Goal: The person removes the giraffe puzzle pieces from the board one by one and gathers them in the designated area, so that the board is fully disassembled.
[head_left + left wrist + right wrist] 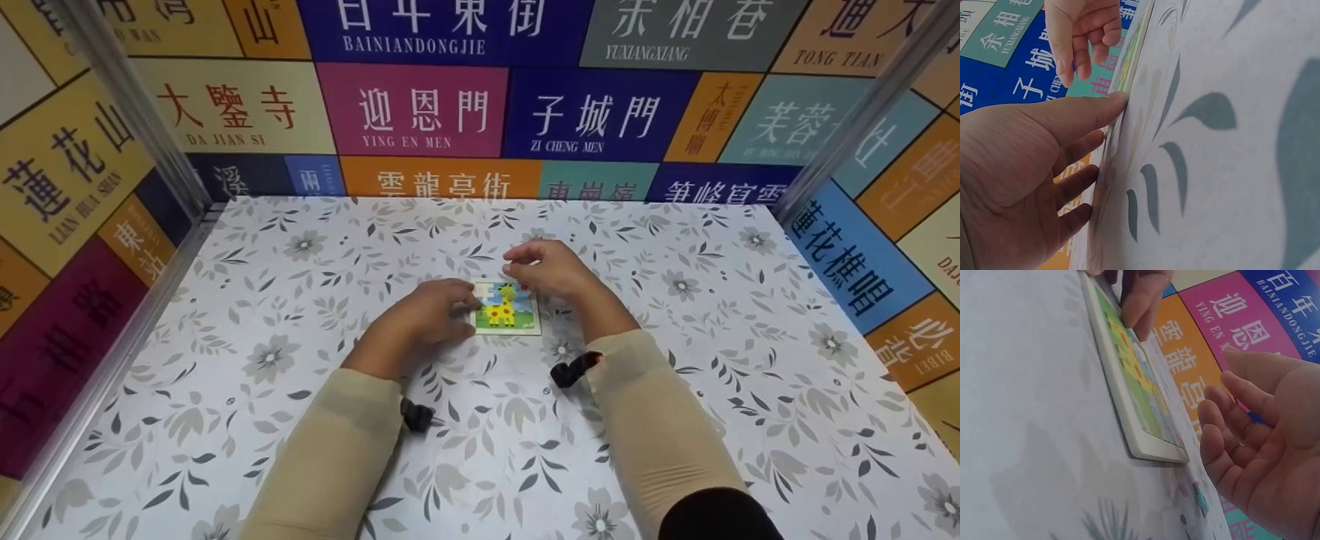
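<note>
A small giraffe jigsaw puzzle (507,315) in a cream frame lies flat on the table, a pale patch at its upper left. My left hand (427,311) is at the frame's left side. Its thumb (1095,112) touches the frame's near-left edge, and a fingertip (1137,312) rests at the picture. The other left fingers are slightly bent towards the table. My right hand (551,268) hovers beside the puzzle's upper right, apart from it. Its fingers (1241,399) are loosely bent, with nothing visible between them.
The table (300,450) has a white cover printed with grey flowers and leaves. Colourful sign-covered panels (420,112) rise at its back and sides. In the right wrist view, a small teal shape (1201,498) shows past the frame, its kind unclear.
</note>
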Demonstrator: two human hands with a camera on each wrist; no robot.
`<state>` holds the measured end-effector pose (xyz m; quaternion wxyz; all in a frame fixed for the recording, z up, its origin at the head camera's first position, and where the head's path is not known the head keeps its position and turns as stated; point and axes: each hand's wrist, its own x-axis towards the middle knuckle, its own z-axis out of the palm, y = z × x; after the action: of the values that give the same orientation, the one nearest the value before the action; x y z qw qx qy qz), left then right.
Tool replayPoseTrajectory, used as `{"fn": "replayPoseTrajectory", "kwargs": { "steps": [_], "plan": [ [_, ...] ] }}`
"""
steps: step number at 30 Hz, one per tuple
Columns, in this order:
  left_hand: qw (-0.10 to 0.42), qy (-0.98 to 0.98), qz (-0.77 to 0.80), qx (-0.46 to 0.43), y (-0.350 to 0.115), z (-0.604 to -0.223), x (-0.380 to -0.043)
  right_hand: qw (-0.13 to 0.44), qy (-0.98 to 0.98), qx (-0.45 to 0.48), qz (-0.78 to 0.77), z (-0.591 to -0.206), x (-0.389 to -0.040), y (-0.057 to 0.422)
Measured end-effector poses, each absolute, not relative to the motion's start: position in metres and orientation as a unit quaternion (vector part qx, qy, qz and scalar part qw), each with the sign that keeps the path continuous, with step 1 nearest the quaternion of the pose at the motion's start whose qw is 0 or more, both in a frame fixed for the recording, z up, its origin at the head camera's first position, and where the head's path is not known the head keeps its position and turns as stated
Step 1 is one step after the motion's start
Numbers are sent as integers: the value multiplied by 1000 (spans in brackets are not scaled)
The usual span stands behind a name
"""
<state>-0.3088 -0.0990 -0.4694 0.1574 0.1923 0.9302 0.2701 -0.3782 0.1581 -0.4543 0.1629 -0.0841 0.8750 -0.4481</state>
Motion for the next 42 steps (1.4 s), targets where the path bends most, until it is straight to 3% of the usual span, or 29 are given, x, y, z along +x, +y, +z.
{"fn": "replayPoseTrajectory", "kwargs": {
  "steps": [10,17,27,42],
  "plan": [
    [159,932,267,184,-98,-467,-306,166,888,-108,-415,-459,-375,149],
    [135,929,252,237,-101,-467,-309,191,889,-148,-389,-466,-374,146],
    [148,927,266,218,-101,-466,-308,226,905,-181,-312,-468,-376,142],
    [150,932,256,208,-99,-467,-308,201,920,-197,-271,-465,-369,138]
  ]
}}
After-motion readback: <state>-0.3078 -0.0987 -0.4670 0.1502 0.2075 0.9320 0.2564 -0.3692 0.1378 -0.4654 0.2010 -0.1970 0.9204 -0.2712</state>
